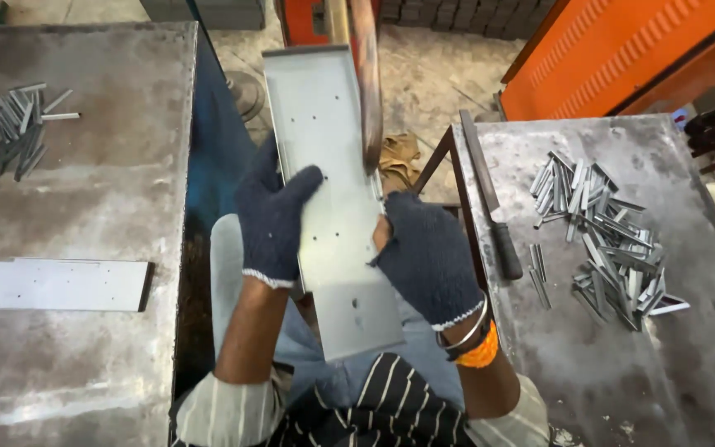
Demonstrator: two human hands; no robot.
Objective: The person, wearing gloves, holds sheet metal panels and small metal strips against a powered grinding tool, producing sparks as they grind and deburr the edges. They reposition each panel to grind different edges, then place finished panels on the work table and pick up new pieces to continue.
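So there are two big worn grey steel tabletops, one on the left point(84, 190) and one on the right point(664, 348), with the person sat in the gap between them. Behind the right one stands an orange metal machine housing point(622, 50).

The main thing is a long pale grey sheet-metal panel with folded edges and small punched holes point(333, 207), held up in that gap. Its long axis runs straight away from the person, near end over the lap, far end up by a rusty brown upright bar point(367, 83). Both hands wear dark knit gloves. The left hand point(273, 217) is closed on the panel's left edge, fingers wrapped over the face. The right hand point(425, 255) grips the right edge a bit closer to the body. So the panel sits between the hands, neither one clearly nearer.

A similar flat panel point(55, 284) lies by the left tabletop's near-left edge. The right tabletop's middle has a heap of small metal strips point(606, 240), and a dark-handled file point(490, 199) lies along its left edge. A smaller heap of strips point(10, 128) sits at the left tabletop's far-left corner.
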